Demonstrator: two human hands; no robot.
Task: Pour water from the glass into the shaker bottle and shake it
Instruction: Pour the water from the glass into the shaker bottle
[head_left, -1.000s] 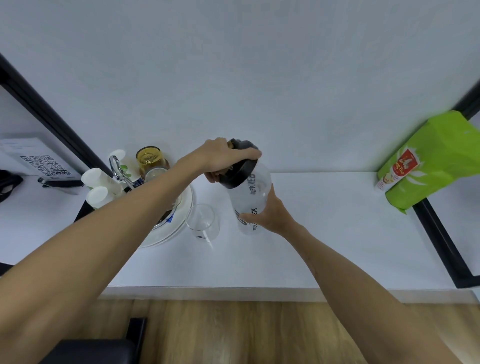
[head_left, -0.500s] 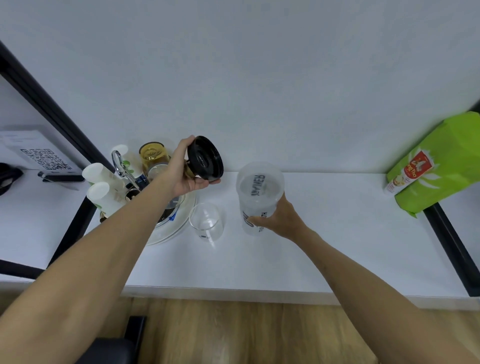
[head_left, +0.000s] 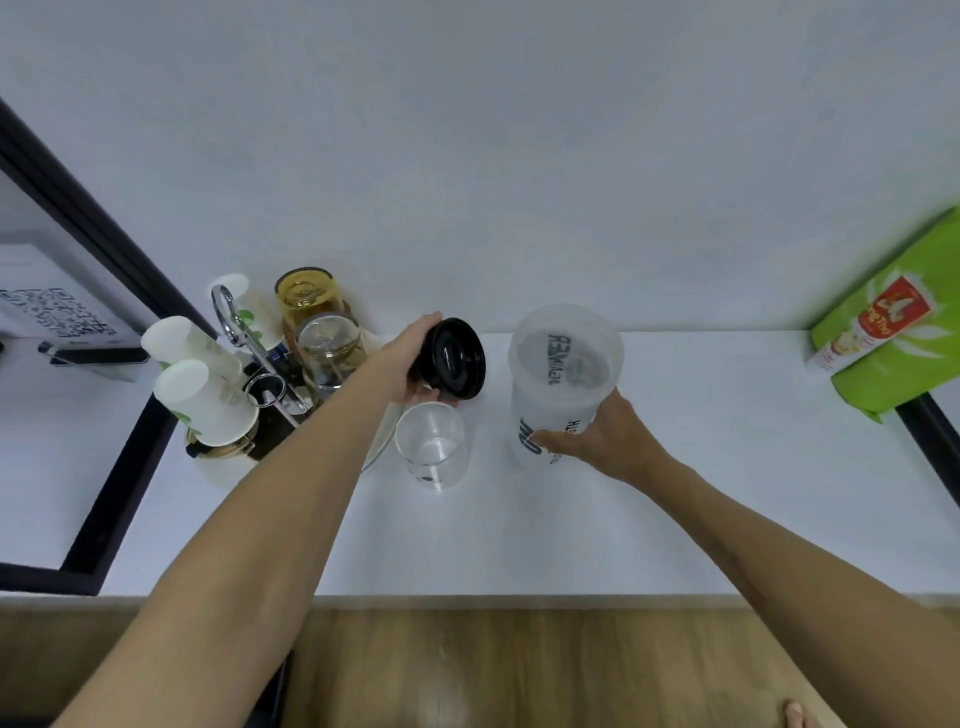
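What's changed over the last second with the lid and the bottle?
The left hand took the black lid off the shaker bottle and carried it left; it now holds it above the glass. The bottle stands open. The right hand still grips the bottle low down, and the glass has stayed on the counter.

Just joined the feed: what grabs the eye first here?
The open shaker bottle stands at the centre of the white counter, gripped low by the right hand. Left of it, the left hand holds the black lid above the glass.
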